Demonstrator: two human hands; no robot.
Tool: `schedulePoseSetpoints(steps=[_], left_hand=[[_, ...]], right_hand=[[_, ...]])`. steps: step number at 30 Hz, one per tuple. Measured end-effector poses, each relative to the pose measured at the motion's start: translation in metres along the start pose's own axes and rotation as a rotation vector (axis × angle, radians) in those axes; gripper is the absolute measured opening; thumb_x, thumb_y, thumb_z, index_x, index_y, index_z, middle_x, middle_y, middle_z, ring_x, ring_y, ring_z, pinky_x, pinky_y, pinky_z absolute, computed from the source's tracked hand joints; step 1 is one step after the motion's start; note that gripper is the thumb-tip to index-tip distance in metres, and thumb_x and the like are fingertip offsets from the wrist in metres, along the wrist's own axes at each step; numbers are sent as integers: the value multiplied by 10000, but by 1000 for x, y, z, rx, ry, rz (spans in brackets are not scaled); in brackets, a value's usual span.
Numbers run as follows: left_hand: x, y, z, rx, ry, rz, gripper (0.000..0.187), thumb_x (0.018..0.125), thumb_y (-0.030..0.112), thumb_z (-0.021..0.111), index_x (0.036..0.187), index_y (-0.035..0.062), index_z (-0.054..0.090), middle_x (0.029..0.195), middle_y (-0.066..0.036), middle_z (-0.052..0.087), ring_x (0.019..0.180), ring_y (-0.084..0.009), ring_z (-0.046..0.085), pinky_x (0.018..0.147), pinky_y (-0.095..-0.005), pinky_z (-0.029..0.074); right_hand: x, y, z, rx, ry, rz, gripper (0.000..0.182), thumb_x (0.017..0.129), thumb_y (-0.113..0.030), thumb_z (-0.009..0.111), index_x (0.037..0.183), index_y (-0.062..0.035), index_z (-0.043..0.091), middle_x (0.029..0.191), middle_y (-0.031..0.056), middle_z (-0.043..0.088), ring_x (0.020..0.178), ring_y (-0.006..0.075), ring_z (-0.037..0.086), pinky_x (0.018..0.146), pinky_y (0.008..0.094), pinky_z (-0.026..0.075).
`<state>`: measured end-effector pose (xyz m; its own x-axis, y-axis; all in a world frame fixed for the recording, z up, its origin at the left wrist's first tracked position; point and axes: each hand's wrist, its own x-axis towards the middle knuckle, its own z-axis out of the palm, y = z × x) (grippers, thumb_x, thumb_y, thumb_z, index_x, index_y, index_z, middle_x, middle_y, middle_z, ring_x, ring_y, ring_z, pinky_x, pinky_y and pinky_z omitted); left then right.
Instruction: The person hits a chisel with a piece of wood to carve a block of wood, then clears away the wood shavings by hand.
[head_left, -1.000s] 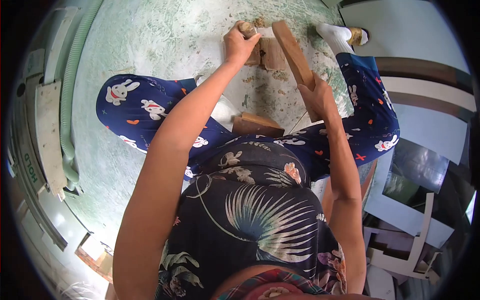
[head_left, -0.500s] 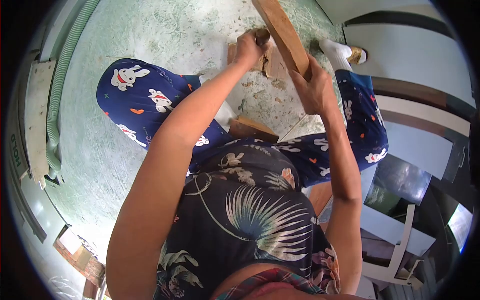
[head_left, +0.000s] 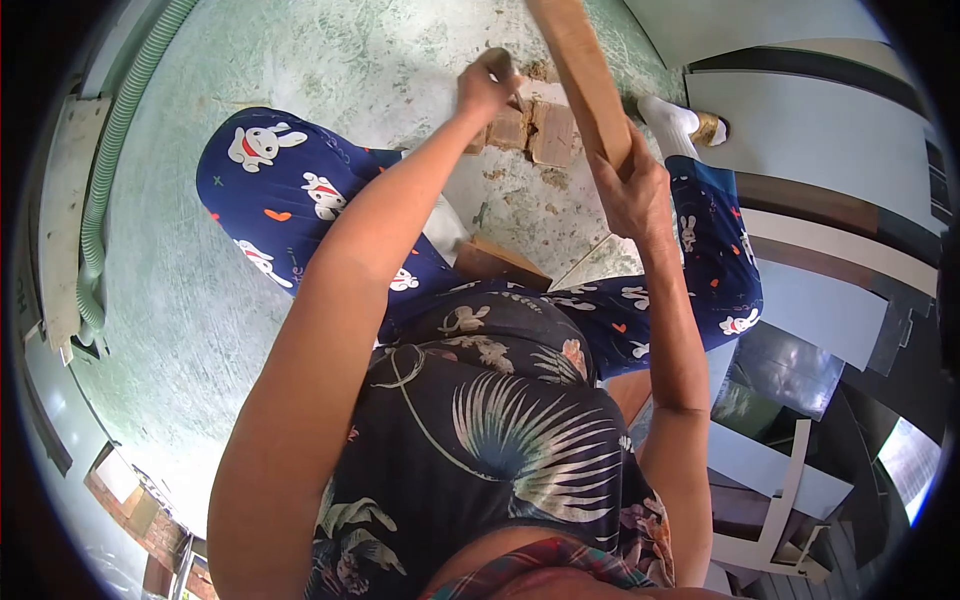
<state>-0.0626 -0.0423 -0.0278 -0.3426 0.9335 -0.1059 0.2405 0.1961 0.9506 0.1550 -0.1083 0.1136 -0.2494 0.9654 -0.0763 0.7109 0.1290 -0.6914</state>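
My left hand [head_left: 482, 90] is closed around the dark round handle of a chisel [head_left: 519, 102], whose thin shank points down at a wooden block [head_left: 552, 136] on the floor. A dark, rough-edged notch runs across the block. My right hand [head_left: 636, 195] grips the near end of a long, squared wooden bar [head_left: 582, 75]. The bar is raised just right of the chisel, and its far end runs out of the top of the view. Wood chips are scattered around the block.
Between my folded legs lies another wooden piece [head_left: 498, 263]. A ribbed green hose [head_left: 110, 170] runs along the left. Stacked pale panels [head_left: 800, 115] and boards stand on the right, close to a foot in a white sock [head_left: 668, 120].
My left hand has shifted slightly up and left with the chisel, uncovering more of the block. The wooden bar in my right hand has moved a little to the right.
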Motion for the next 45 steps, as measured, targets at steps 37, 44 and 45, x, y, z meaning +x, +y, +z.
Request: schedulePoseSetpoints(steps=[37,44,45], left_hand=[[10,-32,7,-18,81,-51,331,732,205,721,989,22,622,922,-145,684,890,-279,664,769,-377,517],[19,-53,8,-136,100,-151,332,721,174,712,986,4,606,910,-137,679,867,-278,659,765,-385,511],[8,-30,-6,-64,52,-136,317,721,189,714,977,28,618,921,-124,681,864,-262,658,770,-370,510]], right_hand=[[48,-44,1,-399,-289,-228,589,794,-299,694,1312,-92,505,933,227,668,883,356,657,792,407,508],[48,-58,3,-241,-282,-196,616,793,-318,697,1320,-69,497,971,244,663,922,350,659,828,385,507],[48,-52,5,-148,-262,-196,622,792,-321,698,1322,-67,495,978,250,660,929,351,657,830,384,507]])
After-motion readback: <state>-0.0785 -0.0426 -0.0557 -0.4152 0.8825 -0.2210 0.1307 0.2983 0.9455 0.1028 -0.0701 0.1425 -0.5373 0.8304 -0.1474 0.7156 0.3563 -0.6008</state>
